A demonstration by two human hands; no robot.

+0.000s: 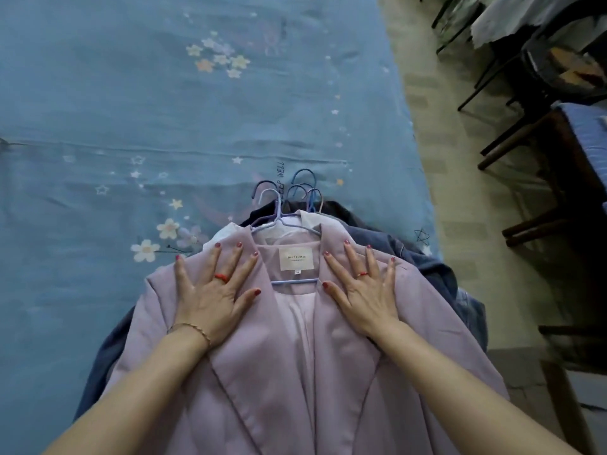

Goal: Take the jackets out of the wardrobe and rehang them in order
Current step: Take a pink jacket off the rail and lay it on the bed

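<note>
Fingers (219, 257) of both hands lie spread and flat, pressing rather than gripping: the left hand (210, 290) rests on the left lapel and shoulder of the pale lilac blazer (295, 372), the right hand (364, 290) on its right lapel and shoulder. That blazer, on a thin light-blue wire hanger (282, 224) with a cream brand label (296, 258) showing at the neck, tops a stack of jackets laid on the blue bedsheet printed with flowers and stars (164, 93). Beneath it, edges of a white garment (308, 218) and dark blue denim-like jackets (440, 274) stick out, and several blue hanger hooks (303, 188) fan out together past the collars. Judging by this, the jackets are already out of the wardrobe and gathered on the bed; sorting them and rehanging them all remains, and the wardrobe itself is not in view. The bunched hooks look likely to snag one another when one jacket is lifted away. To the right, beyond the bed edge, lie a patterned tiled floor (466, 192) and dark wooden chair legs (525, 198), well apart from the stack.
</note>
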